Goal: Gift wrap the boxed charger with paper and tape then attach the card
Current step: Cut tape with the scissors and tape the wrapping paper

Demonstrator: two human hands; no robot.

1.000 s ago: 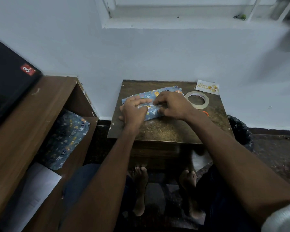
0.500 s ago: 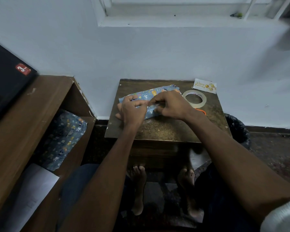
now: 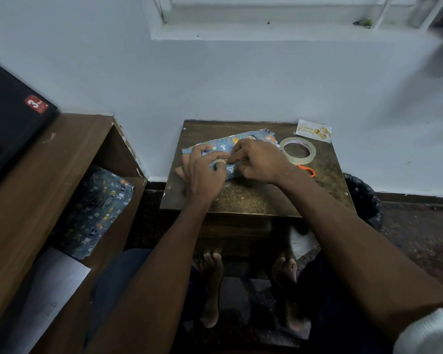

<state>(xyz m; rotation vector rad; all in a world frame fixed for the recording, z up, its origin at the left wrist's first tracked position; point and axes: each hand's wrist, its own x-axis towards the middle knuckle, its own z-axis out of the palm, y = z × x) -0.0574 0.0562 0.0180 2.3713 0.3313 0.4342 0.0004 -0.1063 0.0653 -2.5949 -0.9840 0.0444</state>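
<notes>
We see the wrapped box (image 3: 230,152) lying on the brown surface (image 3: 253,198), under both hands. Our left hand (image 3: 202,172) curls over its near-left end and grips it, while our right hand (image 3: 260,159) pinches the paper at the middle. The tape roll (image 3: 297,150) and card (image 3: 314,130) lie just right of them.
</notes>
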